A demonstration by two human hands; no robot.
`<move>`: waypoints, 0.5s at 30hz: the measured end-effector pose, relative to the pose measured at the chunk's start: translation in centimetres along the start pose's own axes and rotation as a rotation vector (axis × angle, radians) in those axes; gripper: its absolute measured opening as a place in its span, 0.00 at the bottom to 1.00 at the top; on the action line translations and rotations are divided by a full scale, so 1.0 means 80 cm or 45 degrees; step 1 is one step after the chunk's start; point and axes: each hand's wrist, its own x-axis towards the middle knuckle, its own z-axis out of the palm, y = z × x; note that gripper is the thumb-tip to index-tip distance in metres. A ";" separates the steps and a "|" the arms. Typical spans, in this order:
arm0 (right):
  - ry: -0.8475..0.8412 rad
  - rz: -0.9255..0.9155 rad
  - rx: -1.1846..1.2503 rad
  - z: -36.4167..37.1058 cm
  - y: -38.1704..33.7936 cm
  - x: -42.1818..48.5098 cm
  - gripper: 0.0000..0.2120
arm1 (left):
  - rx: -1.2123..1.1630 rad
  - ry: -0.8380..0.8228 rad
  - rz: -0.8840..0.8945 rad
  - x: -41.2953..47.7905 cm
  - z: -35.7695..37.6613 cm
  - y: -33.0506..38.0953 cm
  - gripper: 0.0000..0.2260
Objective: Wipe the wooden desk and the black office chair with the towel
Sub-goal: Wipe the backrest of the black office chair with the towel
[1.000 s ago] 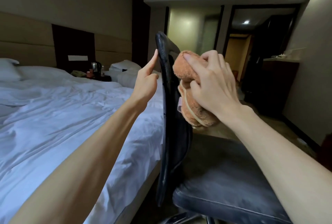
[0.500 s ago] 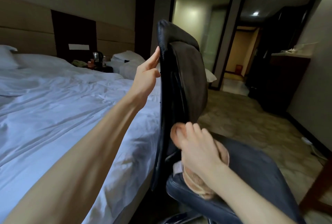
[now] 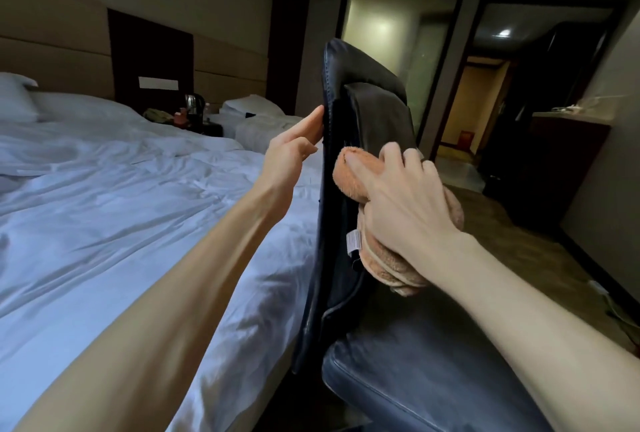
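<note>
Our right hand (image 3: 408, 203) grips the bunched orange towel (image 3: 382, 261), pressing it on the front of the black office chair (image 3: 375, 112) backrest. Our left hand (image 3: 291, 152), fingers extended and holding nothing, touches the backrest edge nearest the bed (image 3: 104, 206).

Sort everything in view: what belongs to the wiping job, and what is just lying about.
Job: towel, gripped by the right hand against the chair back; left hand touching the back's edge.
Lying about: bed, pillow, kettle.
</note>
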 end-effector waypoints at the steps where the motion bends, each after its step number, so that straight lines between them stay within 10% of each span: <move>1: -0.047 0.024 0.029 0.006 -0.006 0.000 0.36 | -0.002 -0.009 0.008 -0.001 -0.003 0.000 0.33; 15: -0.390 -0.148 0.151 0.078 -0.065 -0.116 0.29 | -0.229 -0.099 0.087 -0.008 -0.007 -0.011 0.29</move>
